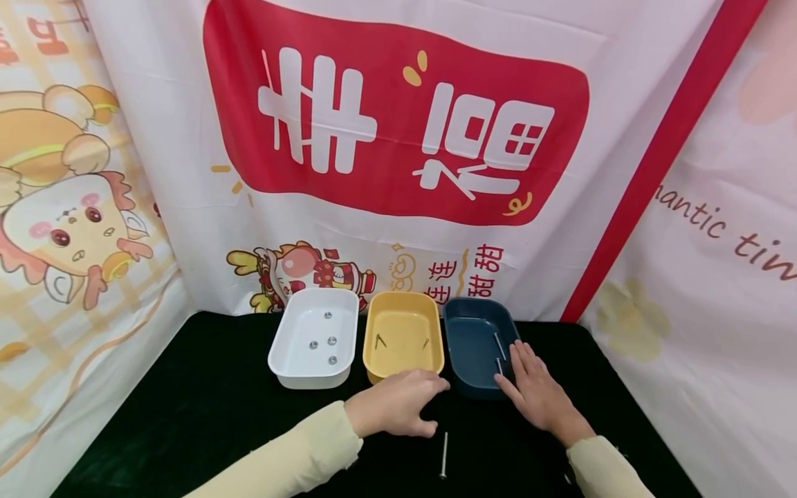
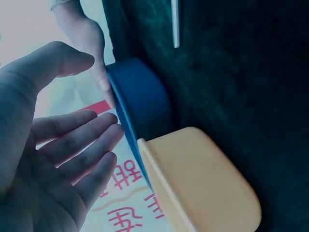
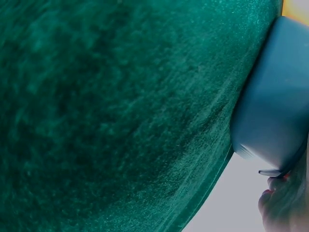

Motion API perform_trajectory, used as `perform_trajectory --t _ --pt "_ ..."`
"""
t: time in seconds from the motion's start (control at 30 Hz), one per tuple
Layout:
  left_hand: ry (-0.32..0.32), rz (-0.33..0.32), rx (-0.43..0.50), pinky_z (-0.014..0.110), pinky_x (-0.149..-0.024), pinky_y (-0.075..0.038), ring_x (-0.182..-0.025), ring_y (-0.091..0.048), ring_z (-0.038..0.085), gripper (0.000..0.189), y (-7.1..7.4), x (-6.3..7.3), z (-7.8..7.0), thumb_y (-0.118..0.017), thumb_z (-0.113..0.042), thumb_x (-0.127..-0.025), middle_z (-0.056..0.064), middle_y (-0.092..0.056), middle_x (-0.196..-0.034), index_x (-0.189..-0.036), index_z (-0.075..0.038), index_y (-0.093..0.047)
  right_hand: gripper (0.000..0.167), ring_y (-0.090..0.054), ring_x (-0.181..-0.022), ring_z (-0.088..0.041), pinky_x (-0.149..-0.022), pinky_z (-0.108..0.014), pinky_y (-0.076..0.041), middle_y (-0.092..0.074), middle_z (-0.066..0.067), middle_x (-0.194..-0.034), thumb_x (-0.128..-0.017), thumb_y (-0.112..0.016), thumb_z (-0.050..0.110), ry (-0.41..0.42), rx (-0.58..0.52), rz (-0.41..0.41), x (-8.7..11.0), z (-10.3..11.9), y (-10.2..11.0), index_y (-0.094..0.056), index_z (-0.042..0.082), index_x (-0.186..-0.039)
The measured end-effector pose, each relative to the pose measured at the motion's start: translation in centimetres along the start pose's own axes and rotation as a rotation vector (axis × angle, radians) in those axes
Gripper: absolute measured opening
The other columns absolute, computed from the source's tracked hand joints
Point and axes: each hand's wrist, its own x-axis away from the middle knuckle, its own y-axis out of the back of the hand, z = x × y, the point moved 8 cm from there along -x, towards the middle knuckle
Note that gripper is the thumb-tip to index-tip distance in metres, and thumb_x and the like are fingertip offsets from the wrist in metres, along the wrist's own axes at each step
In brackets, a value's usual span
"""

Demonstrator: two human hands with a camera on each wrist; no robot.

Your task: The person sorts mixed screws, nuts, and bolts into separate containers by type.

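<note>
My left hand (image 1: 398, 404) hovers by the front of the yellow tray (image 1: 371, 375), its fingers loosely bent and, in the left wrist view, nothing in the palm. At the right side of the blue tray (image 1: 467, 382) is my right hand (image 1: 540, 393), fingers fairly straight along the rim and thumb at the front corner. Two long screws (image 1: 500, 346) lie inside that tray. Another long screw (image 1: 444, 455) lies on the dark green cloth in front, between the hands. The yellow tray holds small thin metal pieces (image 1: 380, 340).
A white tray (image 1: 280, 370) with several metal nuts (image 1: 332, 341) stands left of the yellow one. All three trays stand in a row on the green cloth (image 1: 205, 408), close to a printed fabric backdrop (image 1: 398, 207). Fabric also hangs on both sides.
</note>
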Motion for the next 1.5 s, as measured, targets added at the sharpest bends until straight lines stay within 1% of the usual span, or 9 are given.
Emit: perform_trajectory --t 0.17,0.33,0.4,0.57,0.8,0.9,1.13,1.27,1.5 --pt "-0.003 0.02 0.024 0.023 -0.097 -0.058 -0.114 -0.066 0.004 0.06 -1.7 1.0 0.4 -0.084 -0.033 -0.088 0.002 -0.07 -0.136 -0.14 -0.011 -0.065 0.091 -0.012 -0.163 -0.046 -0.13 -0.068 -0.017 -0.015 -0.022 -0.177 -0.108 -0.037 0.065 0.004 -0.008 -0.009 -0.1 0.1 0.0 -0.018 -0.002 -0.167" --pt "0.045 0.05 0.063 0.022 -0.088 -0.06 -0.106 -0.067 0.003 0.064 -3.6 1.6 0.9 -0.088 -0.038 -0.083 0.0 -0.072 -0.13 -0.137 -0.011 -0.066 0.09 -0.013 -0.163 -0.046 -0.13 -0.068 -0.017 -0.015 -0.022 -0.177 -0.109 -0.039 0.062 0.003 -0.005 -0.011 -0.2 0.1 -0.2 -0.018 -0.002 -0.167" --pt "0.056 0.044 0.085 0.022 -0.085 -0.06 -0.104 -0.067 0.002 0.064 -4.3 1.7 1.0 -0.089 -0.038 -0.082 -0.001 -0.072 -0.128 -0.136 -0.012 -0.067 0.09 -0.012 -0.163 -0.046 -0.13 -0.068 -0.017 -0.015 -0.021 -0.177 -0.109 -0.039 0.062 0.003 -0.006 -0.009 -0.2 0.0 -0.2 -0.018 -0.002 -0.167" --pt "0.049 -0.001 0.11 0.019 -0.079 -0.058 -0.098 -0.065 0.0 0.06 -5.7 1.7 0.7 -0.091 -0.041 -0.079 -0.003 -0.073 -0.12 -0.128 -0.014 -0.071 0.09 -0.012 -0.164 -0.045 -0.13 -0.067 -0.016 -0.014 -0.021 -0.177 -0.109 -0.039 0.062 0.001 -0.011 -0.004 -0.2 0.0 -0.2 -0.017 -0.002 -0.167" --pt "0.087 -0.025 0.127 0.016 -0.067 -0.054 -0.08 -0.058 -0.004 0.058 -7.5 1.2 0.4 -0.093 -0.049 -0.075 -0.008 -0.069 -0.099 -0.12 -0.016 -0.074 0.093 -0.013 -0.163 -0.046 -0.13 -0.068 -0.017 -0.015 -0.022 -0.176 -0.108 -0.035 0.067 0.005 -0.009 -0.009 -0.1 0.1 -0.2 -0.017 -0.003 -0.167" --pt "0.095 -0.043 0.111 0.015 -0.064 -0.052 -0.076 -0.057 -0.003 0.057 -8.0 0.8 0.3 -0.094 -0.053 -0.073 -0.008 -0.068 -0.094 -0.114 -0.017 -0.075 0.096 -0.012 -0.163 -0.046 -0.13 -0.068 -0.017 -0.015 -0.022 -0.177 -0.107 -0.032 0.071 0.003 -0.013 -0.009 -0.1 0.0 -0.1 -0.017 -0.003 -0.167" --pt "0.13 -0.058 0.12 0.016 -0.062 -0.052 -0.074 -0.058 -0.002 0.053 -8.6 0.0 0.4 -0.095 -0.053 -0.072 -0.008 -0.068 -0.091 -0.106 -0.017 -0.076 0.09 -0.011 -0.164 -0.045 -0.13 -0.068 -0.016 -0.014 -0.022 -0.177 -0.109 -0.039 0.062 0.001 -0.026 -0.005 0.0 0.0 -0.2 -0.016 -0.003 -0.167" --pt "0.139 -0.06 0.136 0.016 -0.062 -0.051 -0.073 -0.057 -0.002 0.048 -8.6 0.0 0.6 -0.095 -0.05 -0.072 -0.008 -0.068 -0.089 -0.103 -0.018 -0.077 0.09 -0.011 -0.164 -0.045 -0.13 -0.068 -0.016 -0.013 -0.022 -0.177 -0.109 -0.039 0.062 -0.006 -0.022 -0.006 0.0 -0.1 -0.1 -0.016 -0.002 -0.167" --pt "0.144 -0.043 0.17 0.017 -0.056 -0.048 -0.065 -0.052 -0.001 0.032 -8.5 0.3 0.7 -0.094 -0.035 -0.076 -0.011 -0.059 -0.08 -0.092 -0.018 -0.072 0.091 -0.011 -0.164 -0.046 -0.13 -0.068 -0.017 -0.013 -0.022 -0.177 -0.109 -0.039 0.063 -0.001 -0.021 -0.009 0.0 -0.1 -0.1 -0.015 -0.003 -0.167"
